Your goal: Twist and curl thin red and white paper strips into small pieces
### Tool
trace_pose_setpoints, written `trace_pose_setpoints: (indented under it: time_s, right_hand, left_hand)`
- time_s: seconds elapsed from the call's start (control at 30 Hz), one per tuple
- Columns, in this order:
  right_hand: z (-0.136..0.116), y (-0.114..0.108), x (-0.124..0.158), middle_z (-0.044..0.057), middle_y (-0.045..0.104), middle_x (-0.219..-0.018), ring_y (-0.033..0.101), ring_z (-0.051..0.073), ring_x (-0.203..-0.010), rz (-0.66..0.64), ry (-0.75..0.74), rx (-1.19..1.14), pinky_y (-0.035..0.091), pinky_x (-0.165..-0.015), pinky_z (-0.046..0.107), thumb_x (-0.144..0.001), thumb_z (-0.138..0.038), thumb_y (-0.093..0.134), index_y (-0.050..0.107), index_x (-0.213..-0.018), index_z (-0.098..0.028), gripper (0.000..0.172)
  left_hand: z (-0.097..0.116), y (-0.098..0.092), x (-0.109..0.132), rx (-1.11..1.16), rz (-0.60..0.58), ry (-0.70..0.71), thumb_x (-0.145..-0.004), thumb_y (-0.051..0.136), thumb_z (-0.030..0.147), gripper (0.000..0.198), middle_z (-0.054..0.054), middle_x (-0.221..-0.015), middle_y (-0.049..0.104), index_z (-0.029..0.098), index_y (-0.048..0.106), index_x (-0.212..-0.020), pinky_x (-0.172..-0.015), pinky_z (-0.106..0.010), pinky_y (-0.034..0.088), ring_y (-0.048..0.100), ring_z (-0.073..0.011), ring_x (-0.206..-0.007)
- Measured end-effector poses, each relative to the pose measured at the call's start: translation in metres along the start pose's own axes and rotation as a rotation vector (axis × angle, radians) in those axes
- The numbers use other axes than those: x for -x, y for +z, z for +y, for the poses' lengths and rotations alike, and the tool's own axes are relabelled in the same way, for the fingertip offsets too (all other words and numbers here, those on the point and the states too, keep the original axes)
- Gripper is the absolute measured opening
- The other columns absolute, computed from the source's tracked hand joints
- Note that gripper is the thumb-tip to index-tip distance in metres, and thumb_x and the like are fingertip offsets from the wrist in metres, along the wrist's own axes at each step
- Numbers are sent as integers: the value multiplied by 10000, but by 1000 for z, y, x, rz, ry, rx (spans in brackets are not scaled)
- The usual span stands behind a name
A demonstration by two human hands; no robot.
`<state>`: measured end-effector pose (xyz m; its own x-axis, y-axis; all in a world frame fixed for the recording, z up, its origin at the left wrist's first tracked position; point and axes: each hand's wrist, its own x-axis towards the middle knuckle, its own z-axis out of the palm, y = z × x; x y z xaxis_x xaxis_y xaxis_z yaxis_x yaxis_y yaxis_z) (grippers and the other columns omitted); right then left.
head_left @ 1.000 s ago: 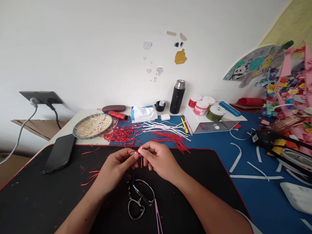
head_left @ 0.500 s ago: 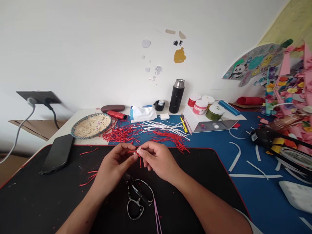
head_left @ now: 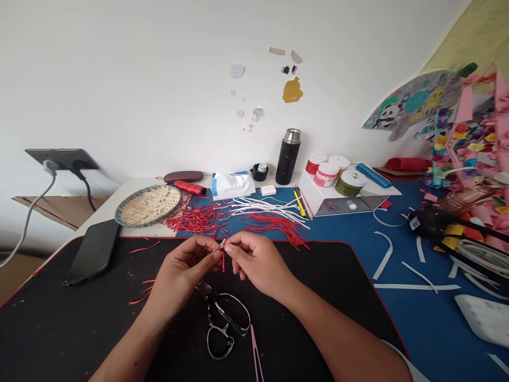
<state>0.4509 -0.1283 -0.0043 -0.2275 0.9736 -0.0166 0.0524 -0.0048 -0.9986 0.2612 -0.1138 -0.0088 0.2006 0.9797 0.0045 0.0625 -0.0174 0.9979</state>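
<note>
My left hand [head_left: 185, 270] and my right hand [head_left: 256, 262] meet above the black desk mat [head_left: 79, 329], pinching a short red cord [head_left: 223, 261] between their fingertips. Its end hangs below my fingers, and the fingers hide the middle of it. Black-handled scissors [head_left: 222, 323] lie shut under my hands, with a slim pink plastic tool [head_left: 255, 353] beside them. A few cut red cords [head_left: 143, 291] lie near my left wrist. Two loose heaps of red cord [head_left: 196, 218] [head_left: 280, 229] and white strips [head_left: 266, 208] sit just beyond the mat.
A woven bamboo tray [head_left: 148, 206], a red thread spool [head_left: 190, 188] and a black phone [head_left: 92, 252] are at the left. A black flask [head_left: 288, 157] and paint jars [head_left: 326, 175] stand behind. White paper strips [head_left: 415, 286] and colourful paper crafts [head_left: 473, 143] crowd the right.
My fingertips have come closer around the red cord, and the part hanging below them looks shorter. The view has shifted slightly.
</note>
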Motion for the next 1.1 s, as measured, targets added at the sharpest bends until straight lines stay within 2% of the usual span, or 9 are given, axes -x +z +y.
trace_pose_setpoints:
  time_s: [0.3,0.57,0.83,1.1]
  right_hand:
    - [5,1,0,-50,601,-639,527,87,-496,-8,-22,48,422,-519,220,-1025,-296,579,696,-996,-185,164]
    - [4,1,2,-47,602,-639,526,94,-493,15,-29,23,418,-513,230,-1017,-337,594,703,-1004,-182,190]
    - [4,1,2,-32,617,-663,551,112,-564,21,-91,183,425,-570,242,-1030,-335,574,735,-1011,-210,204]
    - [4,2,3,-35,625,-662,565,112,-567,59,-113,159,433,-582,242,-1032,-352,588,740,-1042,-210,209]
  left_hand:
    - [0,-1,0,34,-7,-21,-797,870,371,189,-1,-710,733,225,763,-848,-617,-243,546,677,-164,-652]
    - [-4,-1,0,63,48,-14,-804,878,360,200,-8,-755,746,212,770,-884,-620,-248,547,684,-166,-661]
    - [-4,-3,1,95,44,-48,-790,895,361,210,-6,-736,754,214,770,-874,-633,-244,549,702,-168,-662]
    - [-5,-3,0,138,57,-62,-759,916,370,238,-11,-722,746,201,768,-840,-631,-254,543,694,-170,-648]
